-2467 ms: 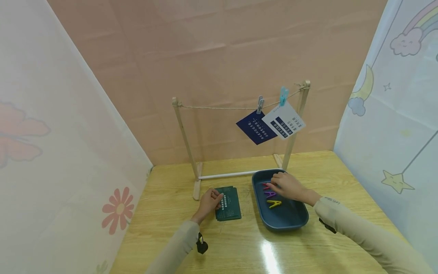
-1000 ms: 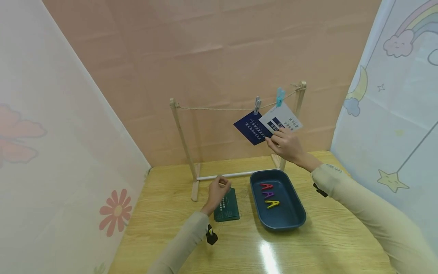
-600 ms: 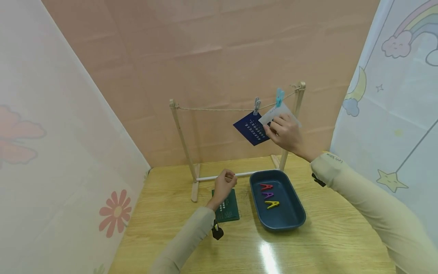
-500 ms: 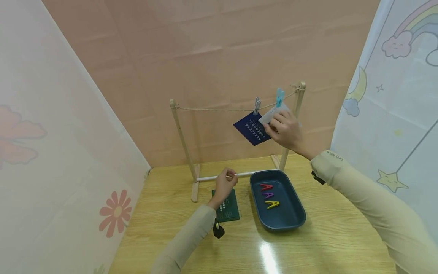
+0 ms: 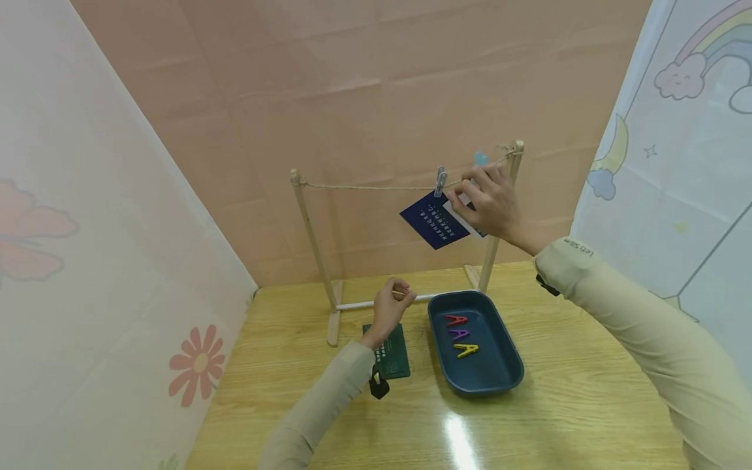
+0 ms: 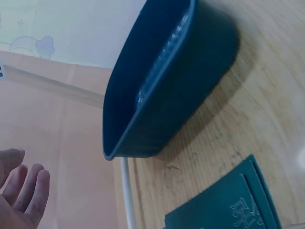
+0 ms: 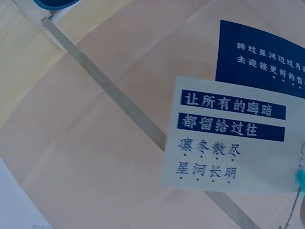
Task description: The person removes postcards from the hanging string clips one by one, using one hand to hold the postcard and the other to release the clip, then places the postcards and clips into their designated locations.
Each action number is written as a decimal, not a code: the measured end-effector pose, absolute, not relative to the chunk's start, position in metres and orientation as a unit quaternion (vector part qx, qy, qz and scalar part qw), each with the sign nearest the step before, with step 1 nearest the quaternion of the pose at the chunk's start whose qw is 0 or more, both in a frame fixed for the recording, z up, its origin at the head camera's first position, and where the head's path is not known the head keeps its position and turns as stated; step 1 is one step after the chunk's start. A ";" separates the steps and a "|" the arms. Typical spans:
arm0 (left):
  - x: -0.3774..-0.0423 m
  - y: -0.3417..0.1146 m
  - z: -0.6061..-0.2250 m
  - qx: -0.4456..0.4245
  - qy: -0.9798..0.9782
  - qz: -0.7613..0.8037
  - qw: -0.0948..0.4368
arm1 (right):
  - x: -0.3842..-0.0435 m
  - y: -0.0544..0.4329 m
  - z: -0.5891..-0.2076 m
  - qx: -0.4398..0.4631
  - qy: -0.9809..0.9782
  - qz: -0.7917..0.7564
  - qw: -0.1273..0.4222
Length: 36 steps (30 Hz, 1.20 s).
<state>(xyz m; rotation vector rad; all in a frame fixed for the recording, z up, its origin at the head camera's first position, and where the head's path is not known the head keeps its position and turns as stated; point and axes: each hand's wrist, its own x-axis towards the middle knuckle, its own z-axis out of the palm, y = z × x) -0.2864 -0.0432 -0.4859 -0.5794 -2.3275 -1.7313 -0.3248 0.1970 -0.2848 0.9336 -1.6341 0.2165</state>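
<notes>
My right hand (image 5: 490,202) is raised at the rope, in front of the white card (image 7: 228,138) and the light blue clothespin (image 5: 480,158) that holds it. In the right wrist view that clothespin (image 7: 300,180) shows at the right edge, a fingertip just below it; whether my fingers pinch it is hidden. Beside it a grey clothespin (image 5: 440,183) holds a dark blue card (image 5: 433,220) on the rope. My left hand (image 5: 390,305), fingers loosely bent and holding nothing, hovers above the stack of green cards (image 5: 395,358).
A dark blue tray (image 5: 499,382) stands right of the green cards, holding a red clothespin (image 5: 456,320), a purple clothespin (image 5: 459,335) and a yellow clothespin (image 5: 467,350). The rope (image 5: 364,187) hangs between two wooden posts (image 5: 314,235). A white rod (image 5: 358,305) joins their feet.
My right hand has risen from the tray to the hanging cards, then up to the light blue clothespin. The left hand has left the green cards and moved up and to the right.
</notes>
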 end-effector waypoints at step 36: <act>-0.293 -0.008 -0.456 -0.183 -0.771 -0.599 0.118 | -0.323 0.191 -0.235 0.275 -0.919 -0.006 0.282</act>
